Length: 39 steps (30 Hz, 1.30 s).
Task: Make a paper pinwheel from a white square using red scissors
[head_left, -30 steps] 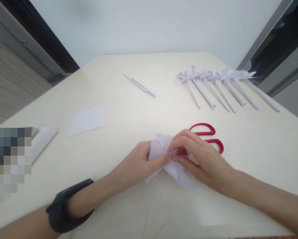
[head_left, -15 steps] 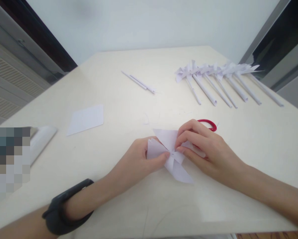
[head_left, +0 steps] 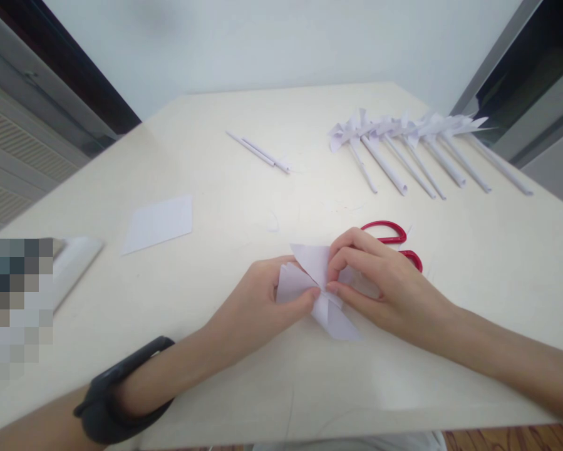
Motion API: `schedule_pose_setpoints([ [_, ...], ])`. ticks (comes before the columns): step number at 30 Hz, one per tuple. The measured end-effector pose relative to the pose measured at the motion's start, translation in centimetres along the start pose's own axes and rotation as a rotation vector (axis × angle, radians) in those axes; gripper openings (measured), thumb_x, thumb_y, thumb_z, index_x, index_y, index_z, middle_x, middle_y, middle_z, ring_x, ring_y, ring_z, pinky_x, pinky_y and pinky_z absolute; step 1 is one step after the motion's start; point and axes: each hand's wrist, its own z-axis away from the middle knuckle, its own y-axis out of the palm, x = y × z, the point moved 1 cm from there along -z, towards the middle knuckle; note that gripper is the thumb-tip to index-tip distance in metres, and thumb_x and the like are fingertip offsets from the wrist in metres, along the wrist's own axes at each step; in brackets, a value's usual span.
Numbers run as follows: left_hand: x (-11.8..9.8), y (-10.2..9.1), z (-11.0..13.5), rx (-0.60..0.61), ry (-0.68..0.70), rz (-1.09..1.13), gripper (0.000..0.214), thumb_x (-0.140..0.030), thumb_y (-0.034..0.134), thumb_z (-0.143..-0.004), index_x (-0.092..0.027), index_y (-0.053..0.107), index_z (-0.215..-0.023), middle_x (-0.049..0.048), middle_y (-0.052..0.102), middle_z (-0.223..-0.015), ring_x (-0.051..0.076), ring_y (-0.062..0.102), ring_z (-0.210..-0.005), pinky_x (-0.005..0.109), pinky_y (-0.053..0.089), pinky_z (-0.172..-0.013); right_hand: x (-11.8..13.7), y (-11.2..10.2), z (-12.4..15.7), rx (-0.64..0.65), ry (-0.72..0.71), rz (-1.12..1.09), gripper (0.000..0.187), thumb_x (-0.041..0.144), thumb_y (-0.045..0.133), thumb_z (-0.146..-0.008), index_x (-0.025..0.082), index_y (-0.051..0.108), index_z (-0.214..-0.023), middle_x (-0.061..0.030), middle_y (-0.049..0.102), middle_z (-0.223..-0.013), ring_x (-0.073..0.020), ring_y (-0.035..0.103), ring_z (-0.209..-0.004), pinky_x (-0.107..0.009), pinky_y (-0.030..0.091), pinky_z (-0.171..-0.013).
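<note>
White paper pinwheel was held above the near part of the white table, its left side gripped between the thumb and fingers of the left hand, while the right hand had thumb and fingertips drawn together at its centre; whether these pinched the paper could not be told. Red-handled scissors lay just beyond the right hand, partly hidden by it. Farther out: white sheet at left, two thin paper rolls mid-table, row of stick-mounted pinwheels at far right.
</note>
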Motion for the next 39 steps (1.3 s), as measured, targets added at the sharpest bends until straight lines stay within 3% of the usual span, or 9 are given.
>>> schedule_pose_setpoints([
  [10,0.1,0.2,-0.1,0.022,0.008,-0.006,0.014,-0.029,0.054,-0.080,-0.017,0.061,-0.077,-0.0017,0.063,-0.069,0.012,0.054,-0.060,0.021,0.042,-0.052,0.1,0.1,0.1,-0.020,-0.011,0.020,0.005,0.014,0.054,-0.082,0.019,0.057,-0.080,-0.0057,0.054,-0.097,-0.0163,0.053,-0.087,-0.030,0.045,-0.071],
  [16,0.0,0.0,0.0,-0.021,-0.006,0.025,0.012,-0.028,0.058,-0.077,-0.017,0.062,-0.073,-0.0036,0.060,-0.062,0.010,0.051,-0.055,0.019,0.038,-0.046,0.2,0.1,0.1,-0.016,-0.032,0.030,0.005,0.015,0.053,-0.084,0.018,0.056,-0.083,-0.0047,0.052,-0.099,-0.0144,0.052,-0.088,-0.028,0.045,-0.072],
  [20,-1.0,-0.3,0.0,0.031,-0.052,0.045,0.008,-0.022,0.059,-0.076,-0.016,0.061,-0.070,-0.0037,0.059,-0.063,0.010,0.050,-0.056,0.018,0.038,-0.047,-0.2,-0.6,0.1,-0.097,-0.009,0.066,0.007,0.017,0.050,-0.085,0.019,0.055,-0.090,-0.0049,0.052,-0.101,-0.0152,0.052,-0.089,-0.029,0.047,-0.071],
  [25,-1.4,-0.5,-0.1,-0.013,-0.111,0.024,0.011,-0.024,0.061,-0.074,-0.016,0.058,-0.066,-0.0052,0.053,-0.054,0.009,0.046,-0.050,0.018,0.035,-0.042,-0.8,-1.8,0.1,-0.231,0.122,0.056,0.012,0.020,0.049,-0.087,0.021,0.053,-0.098,-0.0061,0.052,-0.106,-0.0163,0.054,-0.090,-0.028,0.052,-0.068],
  [33,-1.2,-0.6,-0.1,-0.067,-0.117,-0.019,0.012,-0.026,0.062,-0.074,-0.016,0.059,-0.067,-0.0052,0.054,-0.056,0.009,0.047,-0.051,0.018,0.036,-0.042,-1.0,-2.0,0.0,-0.167,0.185,-0.013,0.008,0.024,0.051,-0.086,0.021,0.056,-0.091,-0.0049,0.054,-0.104,-0.0150,0.056,-0.088,-0.026,0.055,-0.068],
  [39,-1.0,-0.5,0.0,-0.056,-0.078,-0.055,0.010,-0.026,0.060,-0.075,-0.016,0.064,-0.072,-0.0027,0.061,-0.063,0.011,0.053,-0.058,0.020,0.039,-0.048,-0.7,-1.8,0.0,-0.211,0.150,0.013,0.004,0.021,0.055,-0.082,0.020,0.053,-0.086,-0.0028,0.055,-0.096,-0.0142,0.055,-0.085,-0.026,0.053,-0.066],
])
